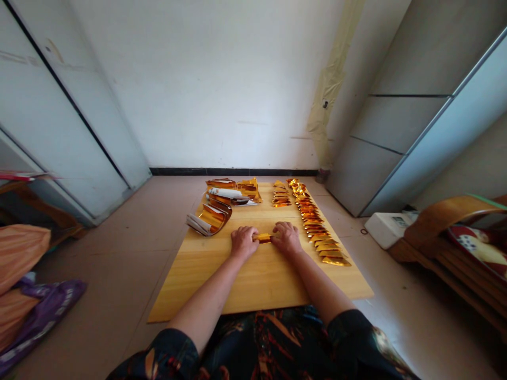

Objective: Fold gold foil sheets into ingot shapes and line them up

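Note:
Between my two hands, over the middle of the wooden board point(261, 285), is a small folded piece of gold foil paper point(264, 238). My left hand point(244, 241) is closed with its fingertips on the left end. At the right end, my right hand point(287, 238) has its fingers curled and pressed on the paper. The fingers hide both ends. Right of my hands lies a long row of folded gold foil pieces point(319, 232), overlapping one another. A shorter row of similar pieces point(281, 193) lies farther back.
Curled sheets of gold foil paper point(214, 217) and a stack of foil sheets point(233, 191) lie at the board's back left. Beyond the board is a white wall point(222, 95). A grey fridge point(380, 121) and a wooden chair point(455, 243) stand right; bags point(35, 306) lie left.

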`<state>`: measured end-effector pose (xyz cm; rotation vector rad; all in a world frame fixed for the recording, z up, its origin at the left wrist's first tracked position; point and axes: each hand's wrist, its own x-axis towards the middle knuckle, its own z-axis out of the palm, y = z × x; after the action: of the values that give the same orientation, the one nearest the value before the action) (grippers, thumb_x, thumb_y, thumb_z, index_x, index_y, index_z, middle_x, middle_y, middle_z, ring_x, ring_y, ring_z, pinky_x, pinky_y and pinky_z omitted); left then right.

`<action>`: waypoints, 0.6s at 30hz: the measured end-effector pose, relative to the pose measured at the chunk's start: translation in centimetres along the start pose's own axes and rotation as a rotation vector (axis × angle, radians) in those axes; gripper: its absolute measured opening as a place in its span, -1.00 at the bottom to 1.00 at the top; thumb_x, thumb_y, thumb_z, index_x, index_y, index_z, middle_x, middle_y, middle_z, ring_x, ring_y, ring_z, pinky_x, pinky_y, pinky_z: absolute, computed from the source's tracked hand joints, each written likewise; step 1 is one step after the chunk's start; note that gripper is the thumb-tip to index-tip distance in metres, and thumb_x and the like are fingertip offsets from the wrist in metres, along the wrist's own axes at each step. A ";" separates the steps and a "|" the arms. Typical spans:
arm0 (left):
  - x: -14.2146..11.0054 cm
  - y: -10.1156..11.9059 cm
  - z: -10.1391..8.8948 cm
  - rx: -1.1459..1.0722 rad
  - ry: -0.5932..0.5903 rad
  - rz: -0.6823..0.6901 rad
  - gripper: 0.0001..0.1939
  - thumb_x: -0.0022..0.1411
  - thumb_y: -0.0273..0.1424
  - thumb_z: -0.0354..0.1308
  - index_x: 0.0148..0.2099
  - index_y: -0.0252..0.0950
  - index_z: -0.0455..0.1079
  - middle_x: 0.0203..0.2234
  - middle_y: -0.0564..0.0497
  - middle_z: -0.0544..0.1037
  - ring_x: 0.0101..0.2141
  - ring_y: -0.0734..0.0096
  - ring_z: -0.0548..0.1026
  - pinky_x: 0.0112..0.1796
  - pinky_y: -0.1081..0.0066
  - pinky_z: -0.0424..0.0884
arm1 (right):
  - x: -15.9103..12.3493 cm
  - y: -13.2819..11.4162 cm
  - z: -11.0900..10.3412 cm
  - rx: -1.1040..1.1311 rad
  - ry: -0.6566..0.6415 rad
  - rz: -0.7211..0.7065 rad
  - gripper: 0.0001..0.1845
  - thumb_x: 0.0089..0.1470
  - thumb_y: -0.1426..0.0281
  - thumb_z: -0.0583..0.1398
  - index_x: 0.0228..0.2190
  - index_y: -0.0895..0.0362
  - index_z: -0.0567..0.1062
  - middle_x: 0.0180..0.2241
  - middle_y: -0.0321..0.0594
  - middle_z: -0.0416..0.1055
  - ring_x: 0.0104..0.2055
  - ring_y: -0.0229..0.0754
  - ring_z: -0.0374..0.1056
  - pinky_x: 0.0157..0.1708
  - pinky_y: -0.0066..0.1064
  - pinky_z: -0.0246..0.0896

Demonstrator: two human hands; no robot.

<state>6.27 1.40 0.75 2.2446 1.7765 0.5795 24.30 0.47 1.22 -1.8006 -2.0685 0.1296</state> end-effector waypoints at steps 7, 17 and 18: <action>0.2 0.4 -0.1 0.038 0.001 -0.030 -0.92 0.14 -0.37 0.10 -0.34 -0.20 0.42 -0.30 0.02 0.53 -0.16 0.31 0.38 -0.17 0.31 0.16 | -0.2 0.0 0.4 -0.029 0.079 -0.147 -0.80 0.00 0.34 0.19 -0.26 0.05 0.49 0.03 -0.15 0.31 0.03 -0.08 0.14 0.00 -0.25 -0.11; 1.7 2.1 0.6 0.013 0.002 -0.005 -0.91 0.12 -0.37 0.13 -0.28 -0.19 0.42 -0.28 0.02 0.54 -0.15 0.28 0.39 -0.17 0.30 0.17 | 0.9 0.5 -0.4 -0.228 0.042 -0.126 -0.76 0.17 0.36 0.08 -0.41 0.06 0.53 -0.32 -0.16 0.39 -0.19 -0.13 0.17 -0.23 -0.34 -0.12; 1.8 2.1 0.6 0.000 0.019 0.000 -0.85 0.11 -0.35 0.14 -0.22 -0.18 0.41 -0.27 0.02 0.54 -0.15 0.28 0.39 -0.17 0.31 0.17 | 1.1 0.8 -0.6 -0.237 0.056 -0.118 -0.75 0.18 0.35 0.07 -0.41 0.07 0.53 -0.33 -0.16 0.39 -0.20 -0.14 0.18 -0.24 -0.35 -0.13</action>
<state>8.72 2.64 1.39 2.2457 1.7854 0.6026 25.19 1.58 1.77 -1.7843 -2.2208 -0.2049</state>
